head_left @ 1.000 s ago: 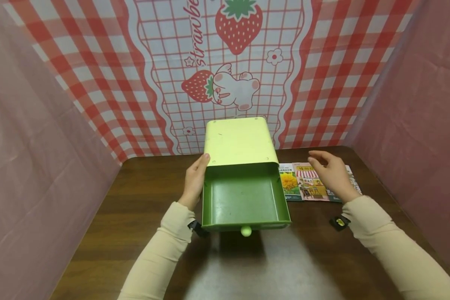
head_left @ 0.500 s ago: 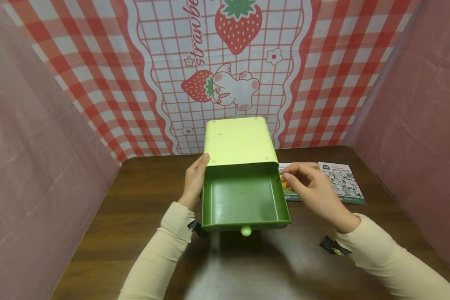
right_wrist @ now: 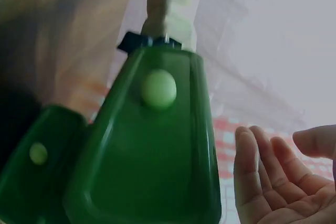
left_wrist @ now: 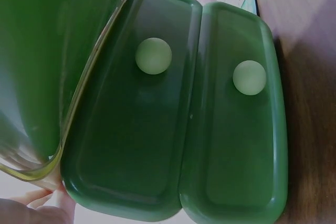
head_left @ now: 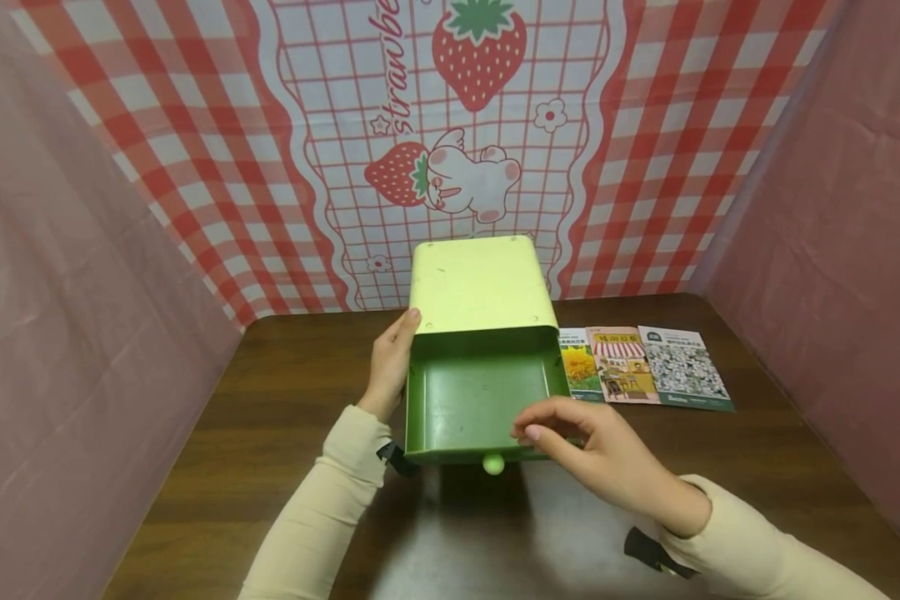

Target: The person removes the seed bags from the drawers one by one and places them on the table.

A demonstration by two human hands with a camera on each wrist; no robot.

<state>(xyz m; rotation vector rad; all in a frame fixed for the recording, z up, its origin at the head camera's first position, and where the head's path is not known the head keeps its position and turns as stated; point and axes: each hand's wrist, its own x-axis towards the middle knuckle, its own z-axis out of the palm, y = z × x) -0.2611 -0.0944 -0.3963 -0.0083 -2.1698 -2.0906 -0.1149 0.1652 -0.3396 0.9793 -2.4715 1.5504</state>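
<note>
A small drawer cabinet (head_left: 483, 283) with a pale yellow-green top stands at the middle of the table. Its top drawer (head_left: 457, 408), dark green inside, is pulled out and looks empty; a round light-green knob (head_left: 493, 464) sits on its front. Two lower drawers (left_wrist: 136, 145) are closed in the left wrist view. My left hand (head_left: 390, 362) rests against the cabinet's left side, thumb near the top edge, other fingers mostly hidden. Over the drawer's front right corner is my right hand (head_left: 600, 454), fingers loosely bent, holding nothing; whether it touches the rim I cannot tell.
Three printed booklets lie right of the cabinet: a yellow-flower one (head_left: 581, 371) partly hidden by it, a pink shopfront one (head_left: 624, 367) and a white-flower one (head_left: 686, 371). Behind the table (head_left: 285, 392) hangs a checked strawberry cloth (head_left: 210, 142); pink curtains flank both sides.
My right hand has moved from above the booklets leftward and nearer, to the drawer's front right corner, uncovering the booklets. The left hand and cabinet have stayed put.
</note>
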